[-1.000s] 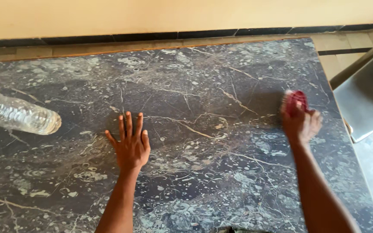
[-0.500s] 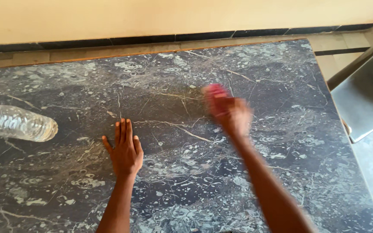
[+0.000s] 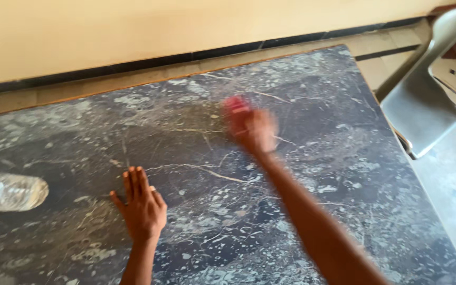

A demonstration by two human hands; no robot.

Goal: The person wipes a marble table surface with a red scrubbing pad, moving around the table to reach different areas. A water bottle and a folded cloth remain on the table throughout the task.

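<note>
1. Your right hand [image 3: 253,128] is out over the dark marble-patterned table [image 3: 344,158], past the table's middle and toward its far edge. It is blurred, so its fingers do not show clearly.
2. That hand has a small red thing [image 3: 237,103] at its fingertips, on the side facing the table's far edge. It looks like a cloth or pad, but the blur hides its shape.
3. The grip seems closed around the red thing, with the fingers bunched over it. Whether it is pinched or pressed under the palm, you cannot tell.
4. Whether the red thing touches the table or sits just above it cannot be told either.
5. Your left hand [image 3: 142,207] lies flat on the table, nearer to you than the right hand. Its palm is down and its fingers are straight and close together, pointing toward the far edge. It holds nothing.
6. A clear plastic bottle [image 3: 7,191] lies on its side at the table's left edge, beside your left hand but apart from it.
7. A grey chair [image 3: 423,105] stands off the table's right edge, its seat turned toward the table.
8. Beyond the table's far edge runs a pale wall [image 3: 133,31] with a dark strip at its foot.
</note>
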